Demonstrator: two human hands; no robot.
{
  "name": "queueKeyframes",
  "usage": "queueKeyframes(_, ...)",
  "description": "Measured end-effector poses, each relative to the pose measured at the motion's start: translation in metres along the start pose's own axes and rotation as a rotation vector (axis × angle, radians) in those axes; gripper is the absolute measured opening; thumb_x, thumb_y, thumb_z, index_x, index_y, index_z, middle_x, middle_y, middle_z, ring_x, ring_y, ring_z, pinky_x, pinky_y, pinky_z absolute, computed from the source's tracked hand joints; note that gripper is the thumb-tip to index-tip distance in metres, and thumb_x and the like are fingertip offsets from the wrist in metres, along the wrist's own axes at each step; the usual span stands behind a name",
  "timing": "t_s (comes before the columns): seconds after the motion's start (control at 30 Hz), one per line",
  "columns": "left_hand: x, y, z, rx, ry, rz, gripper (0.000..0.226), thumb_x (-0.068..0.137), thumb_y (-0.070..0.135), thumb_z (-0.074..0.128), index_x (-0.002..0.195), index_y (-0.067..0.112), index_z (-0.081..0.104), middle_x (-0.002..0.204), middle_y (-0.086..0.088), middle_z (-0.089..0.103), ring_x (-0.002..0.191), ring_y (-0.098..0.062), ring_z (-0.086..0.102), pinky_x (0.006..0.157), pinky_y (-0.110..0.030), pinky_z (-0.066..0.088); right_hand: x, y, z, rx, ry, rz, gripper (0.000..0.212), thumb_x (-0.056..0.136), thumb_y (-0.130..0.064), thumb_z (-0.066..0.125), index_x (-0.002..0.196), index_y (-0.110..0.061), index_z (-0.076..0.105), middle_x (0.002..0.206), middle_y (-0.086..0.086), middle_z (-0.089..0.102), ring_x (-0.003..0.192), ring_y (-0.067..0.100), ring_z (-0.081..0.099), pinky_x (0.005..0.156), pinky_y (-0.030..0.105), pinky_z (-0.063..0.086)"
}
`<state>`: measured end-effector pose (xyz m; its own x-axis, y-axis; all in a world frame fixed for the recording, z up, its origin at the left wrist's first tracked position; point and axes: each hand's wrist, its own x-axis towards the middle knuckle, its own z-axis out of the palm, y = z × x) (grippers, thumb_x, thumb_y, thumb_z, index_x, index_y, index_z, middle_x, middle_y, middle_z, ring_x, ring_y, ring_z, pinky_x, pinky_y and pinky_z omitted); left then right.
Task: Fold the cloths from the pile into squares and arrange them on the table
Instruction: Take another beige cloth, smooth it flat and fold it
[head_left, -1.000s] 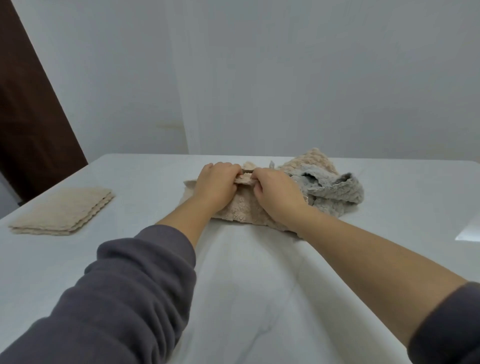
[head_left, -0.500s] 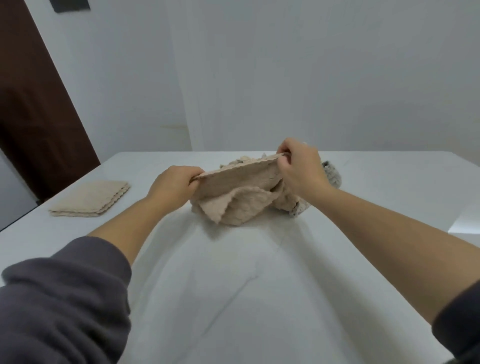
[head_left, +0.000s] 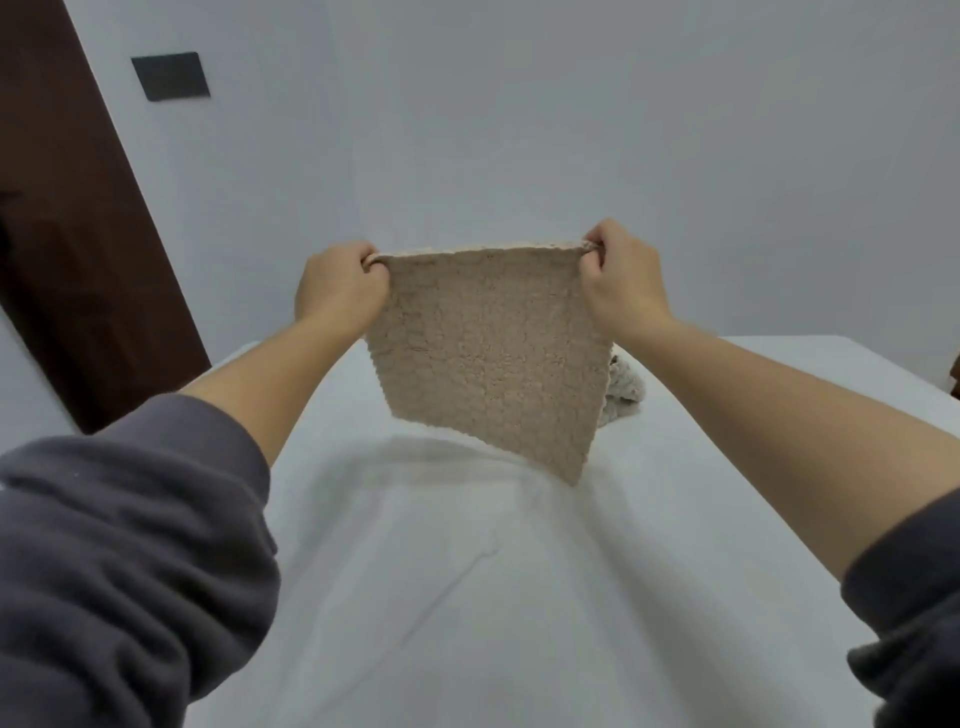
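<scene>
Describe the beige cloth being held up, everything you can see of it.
The cloth is beige, with a nubbly, terry-like pile and finely scalloped edges. It is unfolded, one flat and roughly square sheet, held up in the air facing the camera. The left hand pinches its top left corner and the right hand its top right, so the top edge is taut. Its bottom edge slants, lowest at the right corner. It hangs above the table without touching it and partly hides the pile behind.

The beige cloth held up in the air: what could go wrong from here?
The left hand and right hand pinch only the top corners of the beige cloth; a slip could drop it crumpled. It hangs askew, its lower right corner lowest, so the fold may be uneven. Lowered carelessly, it might land on the grey cloth behind it.
</scene>
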<state>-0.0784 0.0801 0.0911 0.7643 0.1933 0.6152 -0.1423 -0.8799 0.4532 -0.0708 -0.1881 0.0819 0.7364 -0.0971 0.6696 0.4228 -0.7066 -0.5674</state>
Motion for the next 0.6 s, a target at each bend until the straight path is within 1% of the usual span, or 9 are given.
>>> queueKeyframes(0.07,-0.009,0.000,-0.006,-0.047,-0.027,0.036,0.023,0.090,0.014,0.041,0.088,0.012,0.064,0.082,-0.004,0.061,0.080,-0.022,0.052,0.065,-0.029,0.036,-0.007,-0.001,-0.007,0.064,-0.007,0.023,0.018,0.095,-0.011,0.037,0.090,-0.009,0.054,0.072,-0.001,0.050,0.063,0.013,0.041,0.057,0.031,0.033)
queueKeyframes(0.17,-0.038,-0.010,-0.007,-0.098,-0.134,0.052,0.021,0.086,0.011,0.042,0.080,0.000,0.059,0.072,-0.015,0.056,0.067,-0.022,0.046,0.059,-0.030,0.033,-0.030,0.002,-0.016,0.092,-0.086,0.039,0.019,0.089,-0.009,0.040,0.082,-0.005,0.057,0.073,0.005,0.053,0.065,0.015,0.042,0.059,0.031,0.034)
queueKeyframes(0.2,-0.052,-0.013,-0.007,-0.108,-0.187,0.040,0.020,0.086,0.010,0.042,0.075,0.000,0.055,0.067,-0.014,0.051,0.064,-0.022,0.043,0.058,-0.030,0.031,-0.040,0.004,-0.018,0.094,-0.126,0.046,0.019,0.088,-0.009,0.041,0.080,-0.004,0.057,0.071,0.004,0.053,0.065,0.015,0.043,0.059,0.030,0.034)
queueKeyframes(0.27,-0.079,-0.018,-0.006,-0.120,-0.302,0.018,0.022,0.084,0.006,0.042,0.062,0.007,0.044,0.060,-0.005,0.043,0.059,-0.021,0.037,0.054,-0.028,0.026,-0.061,0.009,-0.020,0.124,-0.230,0.076,0.018,0.087,-0.008,0.045,0.075,-0.003,0.057,0.065,-0.001,0.050,0.063,0.013,0.043,0.058,0.028,0.035)
queueKeyframes(0.33,-0.105,-0.024,-0.006,-0.146,-0.406,0.010,0.028,0.082,0.003,0.042,0.056,0.014,0.038,0.057,-0.002,0.043,0.056,-0.020,0.038,0.052,-0.027,0.026,-0.083,0.015,-0.021,0.177,-0.375,0.111,0.018,0.086,-0.004,0.046,0.071,0.000,0.054,0.063,-0.001,0.045,0.064,0.014,0.042,0.058,0.028,0.033)
queueKeyframes(0.4,-0.128,-0.032,-0.005,-0.142,-0.531,0.027,0.028,0.082,0.003,0.042,0.057,0.015,0.042,0.058,-0.003,0.048,0.057,-0.019,0.043,0.051,-0.027,0.031,-0.107,0.020,-0.022,0.194,-0.561,0.135,0.017,0.086,-0.002,0.046,0.071,0.001,0.052,0.065,0.002,0.042,0.066,0.016,0.041,0.058,0.029,0.032)
queueKeyframes(0.47,-0.151,-0.040,-0.001,-0.097,-0.688,0.046,0.029,0.084,0.004,0.044,0.058,0.015,0.043,0.059,-0.002,0.048,0.057,-0.016,0.043,0.050,-0.024,0.031,-0.131,0.024,-0.023,0.208,-0.763,0.193,0.016,0.088,-0.001,0.046,0.074,-0.004,0.054,0.065,0.003,0.043,0.063,0.015,0.040,0.053,0.026,0.032)
queueKeyframes(0.53,-0.170,-0.047,0.003,-0.067,-0.834,0.042,0.026,0.086,0.009,0.045,0.061,0.015,0.043,0.060,-0.001,0.047,0.056,-0.014,0.041,0.052,-0.025,0.030,-0.152,0.030,-0.020,0.212,-0.942,0.289,0.023,0.090,-0.002,0.044,0.070,-0.012,0.052,0.059,-0.004,0.045,0.055,0.011,0.041,0.046,0.019,0.032)
queueKeyframes(0.6,-0.182,-0.053,0.005,-0.078,-0.940,0.016,0.016,0.078,0.021,0.044,0.063,0.014,0.045,0.062,0.000,0.046,0.058,-0.014,0.041,0.057,-0.028,0.032,-0.166,0.036,-0.017,0.184,-1.093,0.356,0.027,0.090,-0.004,0.043,0.067,-0.017,0.049,0.056,-0.007,0.042,0.052,0.010,0.038,0.048,0.022,0.030)
